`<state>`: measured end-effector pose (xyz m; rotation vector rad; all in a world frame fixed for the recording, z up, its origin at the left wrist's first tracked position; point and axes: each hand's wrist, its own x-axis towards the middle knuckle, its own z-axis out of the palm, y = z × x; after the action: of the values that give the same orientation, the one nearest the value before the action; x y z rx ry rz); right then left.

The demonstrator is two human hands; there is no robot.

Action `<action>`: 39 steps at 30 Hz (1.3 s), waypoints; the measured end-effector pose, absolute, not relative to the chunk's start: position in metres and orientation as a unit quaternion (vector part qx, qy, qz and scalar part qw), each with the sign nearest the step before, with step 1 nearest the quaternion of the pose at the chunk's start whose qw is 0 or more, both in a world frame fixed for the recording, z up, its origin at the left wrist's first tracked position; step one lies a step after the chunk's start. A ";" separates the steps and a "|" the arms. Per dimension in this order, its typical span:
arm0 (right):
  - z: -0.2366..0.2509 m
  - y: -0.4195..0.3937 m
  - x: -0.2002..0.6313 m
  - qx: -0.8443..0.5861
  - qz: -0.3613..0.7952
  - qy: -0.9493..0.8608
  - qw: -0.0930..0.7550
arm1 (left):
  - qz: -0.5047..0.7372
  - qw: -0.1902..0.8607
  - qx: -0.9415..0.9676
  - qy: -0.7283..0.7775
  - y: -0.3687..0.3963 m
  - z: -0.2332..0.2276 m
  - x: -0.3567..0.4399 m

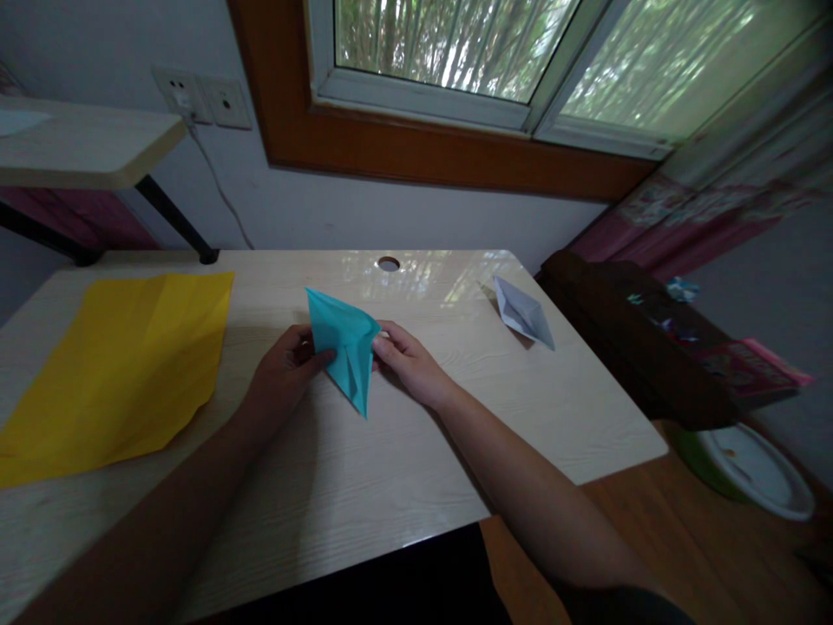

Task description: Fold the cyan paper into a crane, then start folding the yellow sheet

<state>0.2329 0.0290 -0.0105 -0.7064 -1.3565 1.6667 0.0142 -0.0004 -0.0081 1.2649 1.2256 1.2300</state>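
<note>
A folded teal paper point(344, 347), diamond-shaped with a point at the bottom, is held up just above the light wooden desk point(390, 469). My left hand point(286, 369) pinches its left edge and my right hand point(407, 360) pinches its right edge. A large yellow sheet point(123, 365) lies flat to the left of my left hand. A folded white paper boat point(524, 312) sits on the desk to the right, well apart from my right hand.
A cable hole point(389, 263) is in the desk's far edge. A dark brown piece of furniture point(638, 338) with colourful items stands right of the desk, with a white plate in a green bowl point(755, 469) below it. A window and wall sockets point(201, 100) are behind.
</note>
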 end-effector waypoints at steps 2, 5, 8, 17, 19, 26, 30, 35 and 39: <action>-0.014 0.029 0.233 -0.270 0.689 -0.531 0.413 | 0.503 0.477 0.521 0.498 -0.001 -0.007 0.014; -0.016 0.030 0.233 -0.263 0.701 -0.537 0.389 | 0.501 0.466 0.528 0.503 -0.002 -0.005 0.015; -0.017 0.031 0.234 -0.267 0.701 -0.540 0.383 | 0.500 0.461 0.532 0.504 -0.003 -0.002 0.015; -0.019 0.031 0.234 -0.263 0.693 -0.546 0.390 | 0.496 0.458 0.542 0.501 -0.002 -0.004 0.015; -0.019 0.031 0.233 -0.264 0.688 -0.549 0.394 | 0.499 0.463 0.539 0.495 -0.002 -0.005 0.015; -0.012 0.030 0.233 -0.280 0.683 -0.561 0.375 | 0.498 0.461 0.528 0.510 -0.005 0.003 0.016; -0.008 0.028 0.234 -0.292 0.671 -0.573 0.370 | 0.503 0.433 0.528 0.530 -0.006 0.011 0.018; -0.006 0.027 0.234 -0.294 0.654 -0.582 0.384 | 0.494 0.438 0.532 0.530 -0.005 0.008 0.017; -0.006 0.027 0.235 -0.313 0.646 -0.565 0.407 | 0.475 0.394 0.565 0.548 -0.005 0.002 0.013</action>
<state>0.2346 0.0272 -0.0059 -0.7892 -1.4252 1.6291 0.0131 -0.0050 0.0021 1.4320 1.3907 1.2044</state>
